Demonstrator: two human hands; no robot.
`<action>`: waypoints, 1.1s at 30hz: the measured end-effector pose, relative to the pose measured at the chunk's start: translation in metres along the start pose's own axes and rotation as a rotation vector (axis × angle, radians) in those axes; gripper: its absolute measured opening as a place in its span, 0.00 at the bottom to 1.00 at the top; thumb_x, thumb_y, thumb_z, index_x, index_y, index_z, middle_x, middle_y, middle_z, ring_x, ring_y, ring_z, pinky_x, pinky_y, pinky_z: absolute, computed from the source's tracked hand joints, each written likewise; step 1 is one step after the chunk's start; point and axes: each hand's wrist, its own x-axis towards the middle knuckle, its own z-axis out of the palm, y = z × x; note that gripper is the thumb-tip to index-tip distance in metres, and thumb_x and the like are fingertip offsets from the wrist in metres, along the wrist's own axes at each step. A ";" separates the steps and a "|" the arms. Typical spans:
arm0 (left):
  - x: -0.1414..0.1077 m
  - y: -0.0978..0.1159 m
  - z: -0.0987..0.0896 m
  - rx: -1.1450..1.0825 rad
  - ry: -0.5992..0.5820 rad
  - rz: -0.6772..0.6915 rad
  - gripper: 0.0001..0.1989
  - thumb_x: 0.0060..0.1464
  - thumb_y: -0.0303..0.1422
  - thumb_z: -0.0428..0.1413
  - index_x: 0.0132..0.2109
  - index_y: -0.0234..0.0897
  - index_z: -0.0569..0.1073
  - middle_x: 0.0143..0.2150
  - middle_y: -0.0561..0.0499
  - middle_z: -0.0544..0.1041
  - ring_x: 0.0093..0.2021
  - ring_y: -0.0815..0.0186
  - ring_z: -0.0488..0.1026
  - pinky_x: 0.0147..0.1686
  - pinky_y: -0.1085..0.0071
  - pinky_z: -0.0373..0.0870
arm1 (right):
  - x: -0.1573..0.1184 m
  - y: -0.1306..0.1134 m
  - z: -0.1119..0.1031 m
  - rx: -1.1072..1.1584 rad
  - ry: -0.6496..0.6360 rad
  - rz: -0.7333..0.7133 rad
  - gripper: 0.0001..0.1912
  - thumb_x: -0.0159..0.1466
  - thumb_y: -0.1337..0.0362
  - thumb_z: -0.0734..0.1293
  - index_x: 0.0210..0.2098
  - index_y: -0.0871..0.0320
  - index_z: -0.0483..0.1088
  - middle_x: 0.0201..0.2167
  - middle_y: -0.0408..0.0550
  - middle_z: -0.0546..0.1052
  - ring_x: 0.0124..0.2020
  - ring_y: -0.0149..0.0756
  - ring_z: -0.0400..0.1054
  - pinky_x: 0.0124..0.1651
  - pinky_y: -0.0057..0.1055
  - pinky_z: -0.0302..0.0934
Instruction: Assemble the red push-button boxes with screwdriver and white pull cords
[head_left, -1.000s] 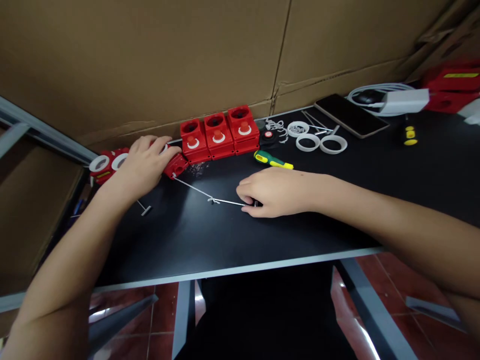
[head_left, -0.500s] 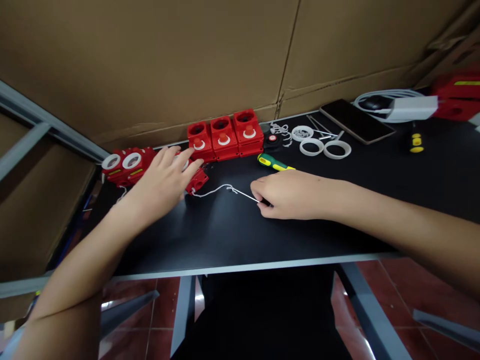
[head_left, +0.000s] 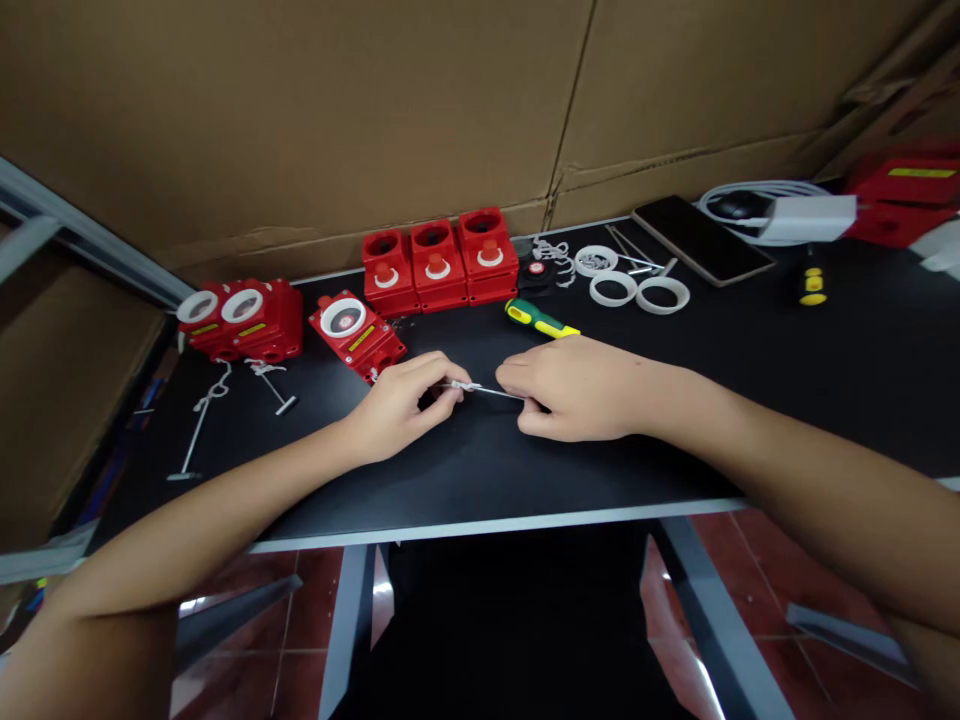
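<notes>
My left hand [head_left: 409, 405] pinches a white cord [head_left: 466, 386] between thumb and fingertips, where it is knotted to the end of a thin metal rod [head_left: 496, 392]. My right hand [head_left: 570, 390] is closed around the rod's other end, which is hidden in the fingers. Just behind my left hand lies a red box with a white ring around a round window [head_left: 352, 335]. A green and yellow screwdriver handle [head_left: 541, 319] lies behind my right hand, its front part covered.
Two red boxes [head_left: 262, 320] with small T-headed rods [head_left: 196, 438] on cords lie left. Three red boxes [head_left: 437, 270] line the cardboard wall. White rings [head_left: 663, 295], a phone [head_left: 701, 240], a charger [head_left: 814, 218] and a yellow-black screwdriver [head_left: 812, 285] lie right.
My left hand has come off the red box and moved right and nearer, closing on the cord at the knot. My right hand keeps holding the rod. The view has shifted slightly.
</notes>
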 end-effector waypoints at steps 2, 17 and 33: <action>0.001 0.001 -0.002 -0.076 -0.004 -0.029 0.08 0.82 0.35 0.59 0.55 0.39 0.82 0.46 0.48 0.87 0.41 0.62 0.83 0.45 0.68 0.81 | -0.001 0.003 -0.002 0.039 0.005 -0.011 0.11 0.70 0.67 0.70 0.33 0.52 0.66 0.34 0.48 0.79 0.32 0.39 0.66 0.40 0.36 0.51; -0.001 -0.003 0.000 -0.165 -0.034 -0.044 0.15 0.84 0.41 0.64 0.45 0.41 0.88 0.39 0.49 0.90 0.39 0.62 0.87 0.45 0.70 0.80 | 0.009 0.005 0.036 0.368 0.391 -0.157 0.10 0.83 0.56 0.70 0.50 0.56 0.79 0.42 0.47 0.80 0.36 0.37 0.72 0.43 0.33 0.58; 0.002 0.007 0.000 -0.155 0.082 -0.070 0.05 0.76 0.35 0.64 0.50 0.40 0.84 0.41 0.52 0.87 0.34 0.68 0.80 0.38 0.75 0.78 | 0.005 0.012 0.031 0.389 0.447 -0.205 0.15 0.86 0.58 0.63 0.45 0.56 0.76 0.42 0.49 0.82 0.38 0.38 0.70 0.45 0.36 0.59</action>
